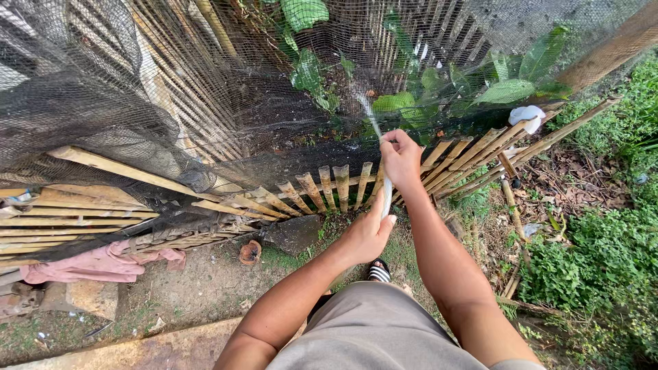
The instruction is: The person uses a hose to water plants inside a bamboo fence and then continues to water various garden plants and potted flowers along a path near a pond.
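Hands: we've got two, both on one white hose (386, 195), left hand (368, 235) gripping low, right hand (401, 157) pinching its tip by one bamboo fence (329, 188).

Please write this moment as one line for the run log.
left hand: grips white strip low | right hand: grips it at top | strip: stretched against black net over bamboo fence
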